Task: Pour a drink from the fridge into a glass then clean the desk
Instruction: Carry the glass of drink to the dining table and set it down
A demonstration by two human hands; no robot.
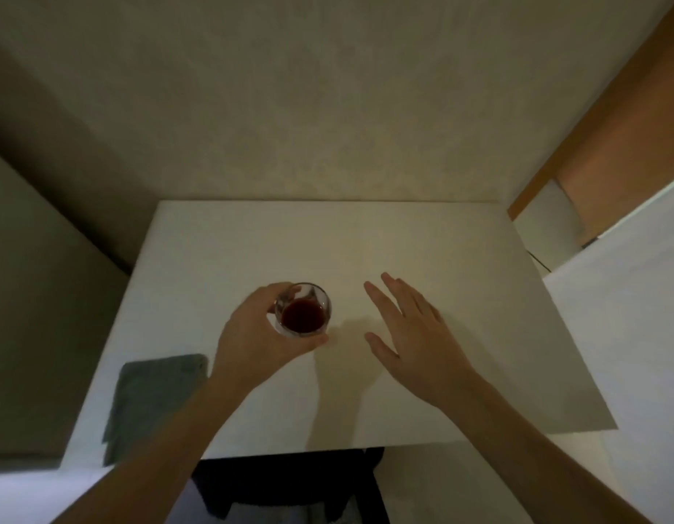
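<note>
My left hand (257, 332) grasps the glass (303, 310) of dark red drink near the bench (441, 240) centre. My right hand (411, 334) hovers released beside it; a grey cloth (155, 402) lies at the near left corner.

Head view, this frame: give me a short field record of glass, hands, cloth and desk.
glass: clear glass upright on the desk, holding dark red drink
left hand: left hand wrapped around the glass
right hand: right hand open, fingers spread, holding nothing
cloth: grey cloth flat at the desk's near left corner, untouched
desk: white desk; no bottle visible
</note>
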